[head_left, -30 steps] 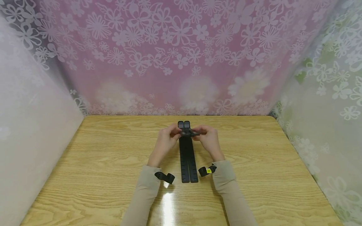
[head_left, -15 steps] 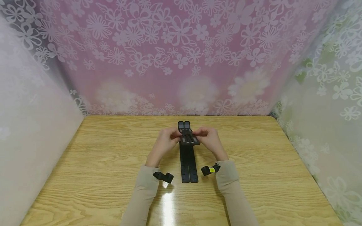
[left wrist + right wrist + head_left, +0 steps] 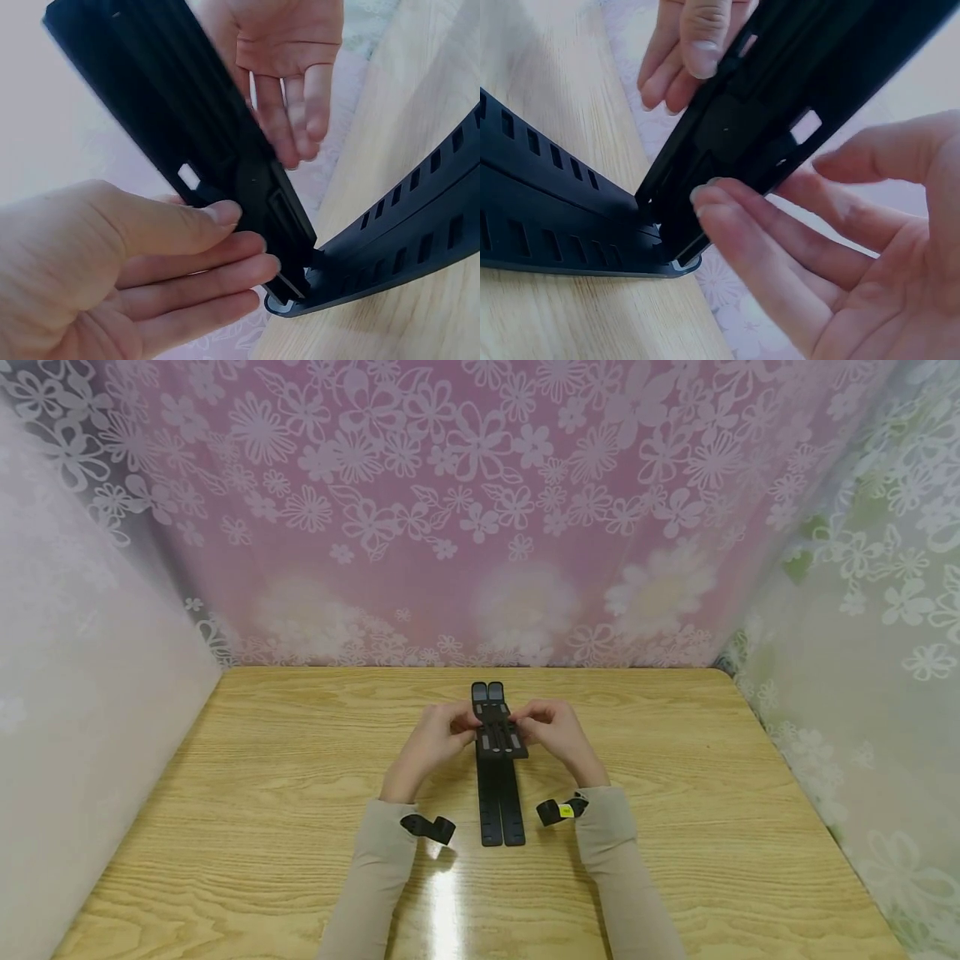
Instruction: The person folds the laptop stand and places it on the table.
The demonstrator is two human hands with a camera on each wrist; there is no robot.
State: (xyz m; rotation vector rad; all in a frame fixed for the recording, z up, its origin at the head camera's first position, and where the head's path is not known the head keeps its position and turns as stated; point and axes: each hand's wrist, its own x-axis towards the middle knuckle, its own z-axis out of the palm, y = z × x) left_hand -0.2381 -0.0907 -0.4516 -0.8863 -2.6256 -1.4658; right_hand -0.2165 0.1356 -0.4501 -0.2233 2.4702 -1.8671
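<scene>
A black folding laptop stand (image 3: 501, 802) lies lengthwise on the table, its two slotted base arms reaching toward me. Its upper panel (image 3: 502, 742) is raised at an angle over the base, hinged near the far end. At the panel's left edge my left hand (image 3: 429, 742) pinches it, the thumb (image 3: 221, 214) lying on the underside. Opposite, my right hand (image 3: 558, 735) holds the right edge, with fingertips (image 3: 716, 196) against the underside. Two grey-padded tabs (image 3: 487, 692) stick out at the far end. In the left wrist view, the slotted base (image 3: 420, 217) rises to the right.
The wood-grain table (image 3: 300, 760) extends around the stand on all sides. A pink floral curtain (image 3: 450, 543) hangs behind it, with pale panels at left and right. Black wrist cameras (image 3: 431, 828) are strapped over both sleeves.
The upper panel has tilted toward me, from nearly edge-on to showing its slotted face. Both hands stay at its sides, and my right forearm has shifted slightly right.
</scene>
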